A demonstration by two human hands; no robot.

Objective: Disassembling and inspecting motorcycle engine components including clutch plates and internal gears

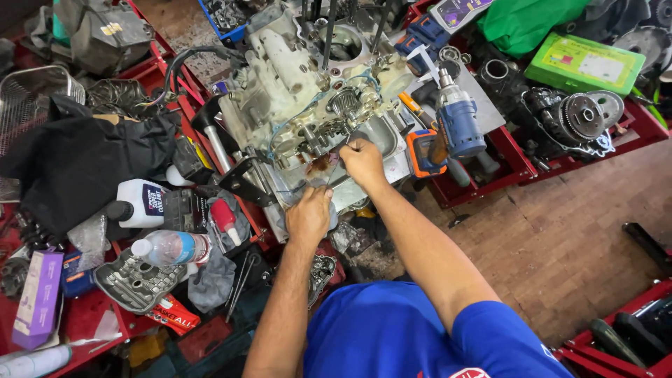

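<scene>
- My right hand is pinched shut on a thin wire at the near edge of the engine case, just below the gears.
- The wire runs down and toward my left hand, its long axis slanting along the case's near edge.
- My left hand rests closed at the wire's lower end; whether it actually holds it, I cannot tell.
- My right hand is nearer the gears; a blue power tool lies to its right.

My way right is blocked by the blue-and-grey cordless impact wrench; bare wooden floor lies open beyond it.
</scene>
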